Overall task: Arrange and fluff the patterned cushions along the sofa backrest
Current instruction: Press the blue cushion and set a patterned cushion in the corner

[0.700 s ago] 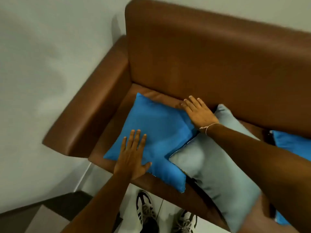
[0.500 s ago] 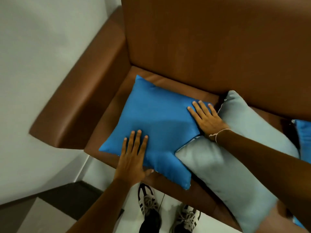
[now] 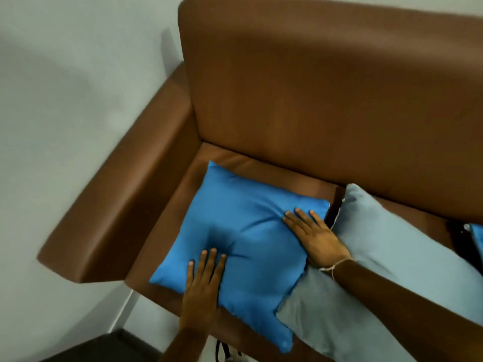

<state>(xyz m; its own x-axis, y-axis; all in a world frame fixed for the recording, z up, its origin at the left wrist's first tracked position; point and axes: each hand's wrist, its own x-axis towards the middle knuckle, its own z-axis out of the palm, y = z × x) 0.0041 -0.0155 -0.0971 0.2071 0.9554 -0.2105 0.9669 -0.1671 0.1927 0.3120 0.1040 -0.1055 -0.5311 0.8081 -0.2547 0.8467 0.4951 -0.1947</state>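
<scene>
A bright blue cushion (image 3: 243, 231) lies flat on the seat of a brown leather sofa (image 3: 326, 95), near its left armrest. My left hand (image 3: 205, 286) presses palm-down on the cushion's front part, fingers spread, and dents the fabric. My right hand (image 3: 312, 233) lies flat on its right edge, fingers apart. A pale grey-blue cushion (image 3: 386, 257) lies to the right; its front corner overlaps the blue one's edge and my right forearm crosses it. A corner of another blue cushion (image 3: 477, 240) shows at the far right edge.
The armrest (image 3: 122, 205) bounds the seat on the left, the tall backrest rises behind. A pale wall (image 3: 65, 100) stands left of the sofa. Dark floor (image 3: 99, 348) and a shoe (image 3: 227, 354) show below the seat's front edge.
Both hands have slid further onto the blue cushion and press into it, creasing the fabric. The view has shifted up, showing more backrest.
</scene>
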